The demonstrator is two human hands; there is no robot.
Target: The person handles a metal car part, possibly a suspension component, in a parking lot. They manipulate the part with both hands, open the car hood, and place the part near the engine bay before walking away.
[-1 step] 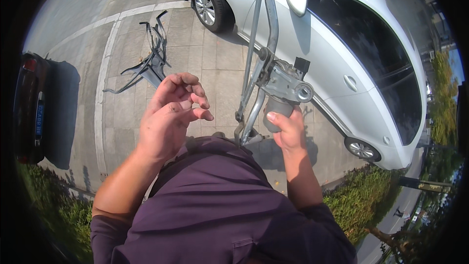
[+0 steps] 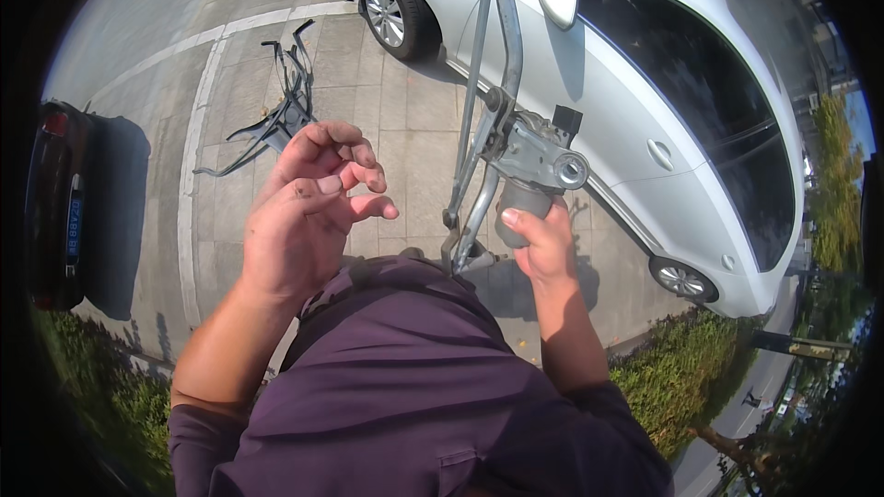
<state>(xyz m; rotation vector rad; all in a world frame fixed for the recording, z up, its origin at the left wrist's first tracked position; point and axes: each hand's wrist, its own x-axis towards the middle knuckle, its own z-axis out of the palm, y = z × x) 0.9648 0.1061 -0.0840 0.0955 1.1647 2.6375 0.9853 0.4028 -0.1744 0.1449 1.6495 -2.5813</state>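
Stretching outward, metal linkage (image 2: 497,103), motor (image 2: 527,201) toward wearer (image 2: 378,368)

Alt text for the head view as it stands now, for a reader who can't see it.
The right hand grips the grey motor of a metal linkage, while the left hand hovers apart, loosely curled and apparently empty. Beyond, a white car stands on paving, with dark plastic parts lying to its left.

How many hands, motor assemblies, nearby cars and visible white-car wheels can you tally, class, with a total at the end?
Hands: 2 (left hand, right hand)
Motor assemblies: 1 (grey metal motor assembly in the right hand)
Nearby cars: 2 (white car, dark car)
White-car wheels: 2 (front wheel, rear wheel)
Total: 7
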